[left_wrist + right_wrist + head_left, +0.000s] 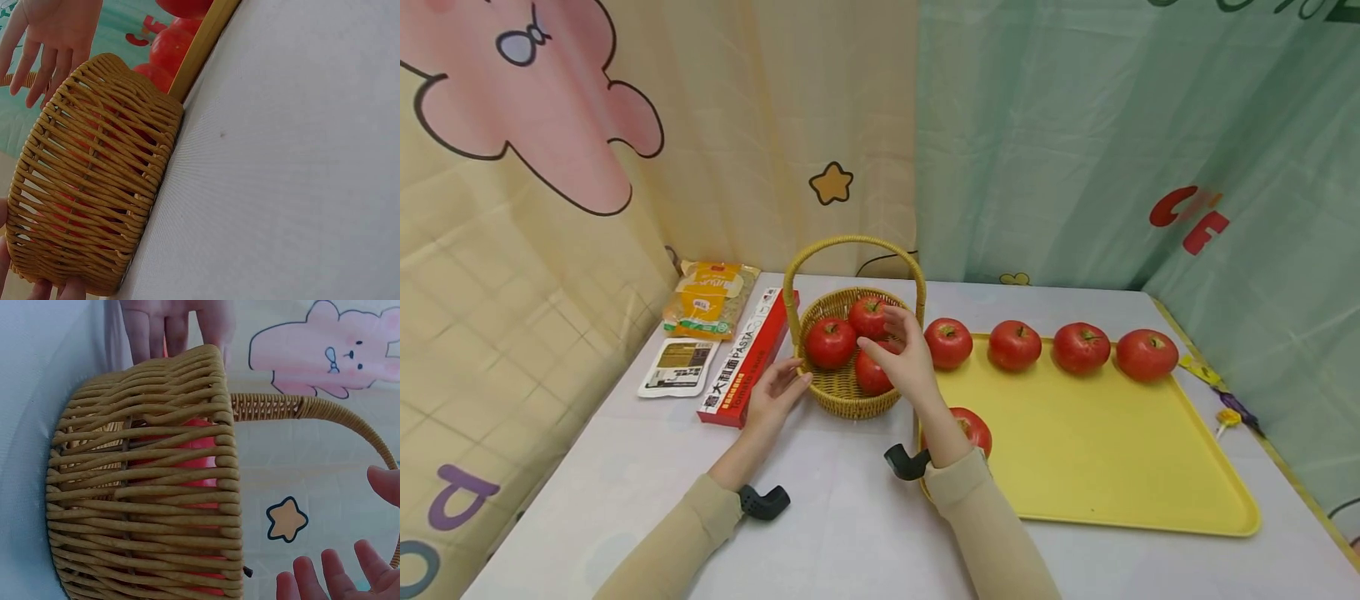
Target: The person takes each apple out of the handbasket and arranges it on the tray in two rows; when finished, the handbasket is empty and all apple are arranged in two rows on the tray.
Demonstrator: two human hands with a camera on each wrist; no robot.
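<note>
A woven wicker basket (857,407) with a tall arched handle stands upright on the white table and holds three red tomatoes (831,342). My left hand (772,398) is at the basket's left side, fingers extended and fingertips right at the wickerwork; the right wrist view shows its fingers (165,331) behind the weave. Above the basket's right rim is my right hand (906,354), fingers spread and nothing in them, overlapping one tomato in the head view. The left wrist view also shows this right hand (59,28) with its fingers apart.
A yellow tray (1097,442) at the right bears a back row of several tomatoes (1081,347) and one front-left tomato (973,427), partly behind my right wrist. Left of the basket lie a red pasta box (748,358), a white packet (679,367) and an orange bag (711,298).
</note>
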